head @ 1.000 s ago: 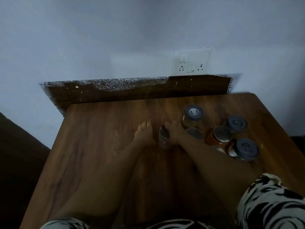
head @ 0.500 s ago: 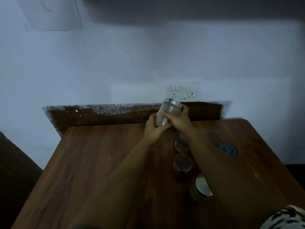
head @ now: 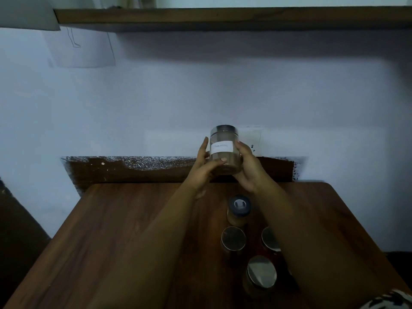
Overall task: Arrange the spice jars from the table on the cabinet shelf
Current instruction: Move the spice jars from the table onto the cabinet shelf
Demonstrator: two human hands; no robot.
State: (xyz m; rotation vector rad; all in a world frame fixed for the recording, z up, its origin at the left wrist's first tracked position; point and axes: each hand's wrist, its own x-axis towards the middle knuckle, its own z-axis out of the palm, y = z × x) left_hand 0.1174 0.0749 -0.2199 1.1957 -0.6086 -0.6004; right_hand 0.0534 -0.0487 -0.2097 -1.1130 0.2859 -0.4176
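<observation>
A clear spice jar [head: 225, 150] with a silver lid, a white label and brown powder is held upright in the air above the table's far edge. My left hand [head: 204, 167] grips its left side, thumb across the front. My right hand [head: 246, 167] grips its right side. On the wooden table [head: 124, 230] stand several more jars: a dark-lidded one [head: 239, 209], a silver-lidded one [head: 233, 238], another [head: 268, 239] partly behind my right arm, and a nearer one [head: 261, 275]. The wooden cabinet shelf [head: 223, 17] runs across the top.
A white wall socket [head: 252, 139] sits on the wall just behind the held jar. A sheet of paper [head: 82, 47] hangs on the wall at upper left under the shelf. A dark patch of bare wall [head: 133, 170] lines the table's back edge.
The jar has gone from the tabletop up into the air and now stands upright between both hands. The view has tilted up, and the shelf has come into sight.
</observation>
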